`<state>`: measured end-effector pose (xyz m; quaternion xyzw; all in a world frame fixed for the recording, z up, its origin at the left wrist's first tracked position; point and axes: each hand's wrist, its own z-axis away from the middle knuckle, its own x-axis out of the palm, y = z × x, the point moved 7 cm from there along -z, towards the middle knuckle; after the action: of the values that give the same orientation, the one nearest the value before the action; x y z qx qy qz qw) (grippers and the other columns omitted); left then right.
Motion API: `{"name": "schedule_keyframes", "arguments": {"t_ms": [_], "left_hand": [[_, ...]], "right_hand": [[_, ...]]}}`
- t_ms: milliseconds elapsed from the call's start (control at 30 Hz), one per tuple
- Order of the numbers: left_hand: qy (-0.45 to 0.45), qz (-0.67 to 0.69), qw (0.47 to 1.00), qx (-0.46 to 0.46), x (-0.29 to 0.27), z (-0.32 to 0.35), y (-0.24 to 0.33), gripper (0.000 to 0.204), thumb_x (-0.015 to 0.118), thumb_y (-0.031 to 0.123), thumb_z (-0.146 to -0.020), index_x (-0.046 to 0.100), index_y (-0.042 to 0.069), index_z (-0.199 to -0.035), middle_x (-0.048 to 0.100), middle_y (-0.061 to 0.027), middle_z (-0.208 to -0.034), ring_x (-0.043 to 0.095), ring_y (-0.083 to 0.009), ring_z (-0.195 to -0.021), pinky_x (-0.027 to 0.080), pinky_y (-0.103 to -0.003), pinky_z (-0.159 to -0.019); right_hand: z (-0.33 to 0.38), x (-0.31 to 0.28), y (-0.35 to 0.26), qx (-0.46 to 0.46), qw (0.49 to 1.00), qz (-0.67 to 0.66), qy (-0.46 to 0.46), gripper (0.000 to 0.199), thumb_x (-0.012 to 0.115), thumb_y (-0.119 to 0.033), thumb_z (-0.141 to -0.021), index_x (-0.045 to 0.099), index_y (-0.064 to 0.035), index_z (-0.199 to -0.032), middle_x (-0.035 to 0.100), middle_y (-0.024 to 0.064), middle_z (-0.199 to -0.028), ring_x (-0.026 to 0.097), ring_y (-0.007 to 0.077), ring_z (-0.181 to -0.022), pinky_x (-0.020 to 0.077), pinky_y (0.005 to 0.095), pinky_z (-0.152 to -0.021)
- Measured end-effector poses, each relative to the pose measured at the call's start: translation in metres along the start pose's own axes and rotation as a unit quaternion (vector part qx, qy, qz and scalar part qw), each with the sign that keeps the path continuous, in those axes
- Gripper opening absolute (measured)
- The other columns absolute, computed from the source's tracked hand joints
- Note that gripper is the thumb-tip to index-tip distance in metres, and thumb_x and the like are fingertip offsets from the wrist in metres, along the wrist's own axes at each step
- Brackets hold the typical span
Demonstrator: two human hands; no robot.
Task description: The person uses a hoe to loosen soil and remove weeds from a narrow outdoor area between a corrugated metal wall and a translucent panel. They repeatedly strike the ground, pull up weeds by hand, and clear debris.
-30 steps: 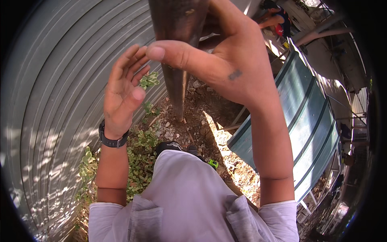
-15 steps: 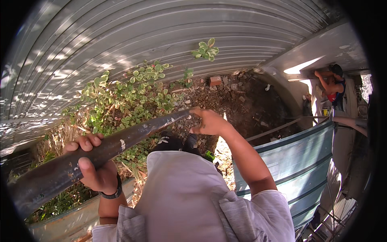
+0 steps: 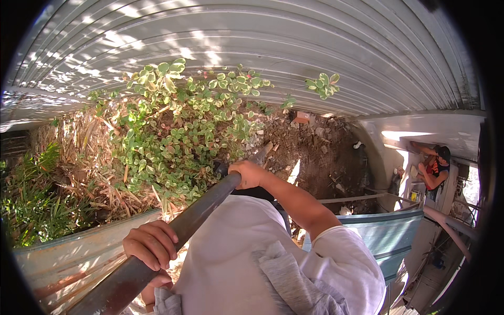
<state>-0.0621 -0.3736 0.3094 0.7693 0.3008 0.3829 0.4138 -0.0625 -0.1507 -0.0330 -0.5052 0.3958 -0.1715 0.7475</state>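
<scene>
Ribbed wall (image 3: 273,39); left hand (image 3: 152,244), right hand (image 3: 247,173) grip dark pipe (image 3: 205,209).

Smooth pole (image 3: 206,208), ridged wall (image 3: 252,32)
Both look like slightly shiny metal; the white shirt (image 3: 233,252) is dull cloth, and the dirt (image 3: 302,149) is rough and lumpy.

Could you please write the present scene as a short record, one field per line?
left hand: closed around the dark pole
right hand: on the same pole, nearer its far tip
pole position: slanting from the picture's lower left up toward the middle
plants: green leaves with pale edges, beyond the pole
wall: grey, ribbed
right side: blue-green ribbed sheet; another person in the background
</scene>
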Motion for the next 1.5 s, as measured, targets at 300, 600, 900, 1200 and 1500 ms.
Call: {"name": "schedule_keyframes", "arguments": {"t_ms": [300, 600, 900, 1200, 1500], "left_hand": [[0.085, 0.013, 0.996, 0.031, 0.014, -0.011, -0.015, 0.036, 0.094, 0.024, -0.070, 0.062, 0.017, -0.086, 0.071, 0.0013, -0.073, 0.070, -0.0223, -0.070, 0.052, -0.040, -0.075], [0.165, -0.576, 0.795, -0.093, -0.045, -0.043, 0.035, 0.059, 0.088, 0.026, -0.082, 0.062, 0.003, -0.130, 0.068, -0.0088, -0.119, 0.065, -0.0204, -0.108, 0.052, -0.038, -0.093], [0.601, -0.211, 0.767, -0.075, -0.099, 0.204, 0.015, 0.042, 0.076, 0.025, -0.095, 0.064, 0.002, -0.128, 0.070, -0.0084, -0.112, 0.066, -0.0136, -0.105, 0.054, -0.030, -0.091], [0.861, 0.044, 0.487, -0.140, -0.020, 0.430, -0.115, 0.035, 0.069, 0.027, -0.099, 0.065, 0.004, -0.125, 0.072, -0.0068, -0.108, 0.069, -0.0147, -0.096, 0.053, -0.028, -0.083], [0.838, -0.055, 0.542, 0.002, -0.016, 0.408, -0.035, 0.039, 0.063, 0.020, -0.102, 0.056, 0.001, -0.135, 0.070, -0.0126, -0.117, 0.068, -0.0192, -0.105, 0.053, -0.035, -0.095]], "right_hand": [[0.004, -0.015, 0.015, -0.025, 0.999, -0.041, 0.014, 0.049, 0.085, -0.014, -0.060, 0.065, -0.0072, -0.104, 0.067, 0.0147, -0.100, 0.065, 0.0365, -0.097, 0.0518, 0.0437, -0.087], [-0.053, -0.063, 0.051, 0.146, 0.987, -0.038, -0.045, 0.037, 0.089, -0.014, -0.075, 0.065, -0.0009, -0.101, 0.069, 0.0041, -0.090, 0.060, 0.0138, -0.078, 0.0514, 0.0331, -0.075], [-0.083, -0.123, 0.072, 0.145, 0.987, -0.039, -0.054, 0.042, 0.090, -0.017, -0.078, 0.067, -0.0020, -0.109, 0.067, 0.0053, -0.100, 0.063, 0.0175, -0.092, 0.0517, 0.0345, -0.084], [-0.084, -0.121, 0.058, 0.147, 0.985, -0.022, -0.093, 0.038, 0.085, -0.016, -0.084, 0.065, -0.0031, -0.113, 0.066, 0.0056, -0.111, 0.060, 0.0174, -0.104, 0.0476, 0.0335, -0.095], [-0.117, -0.050, 0.054, 0.112, 0.989, -0.014, -0.099, 0.036, 0.090, -0.020, -0.080, 0.068, -0.0019, -0.103, 0.066, 0.0012, -0.091, 0.061, 0.0145, -0.085, 0.0499, 0.0324, -0.080]]}}
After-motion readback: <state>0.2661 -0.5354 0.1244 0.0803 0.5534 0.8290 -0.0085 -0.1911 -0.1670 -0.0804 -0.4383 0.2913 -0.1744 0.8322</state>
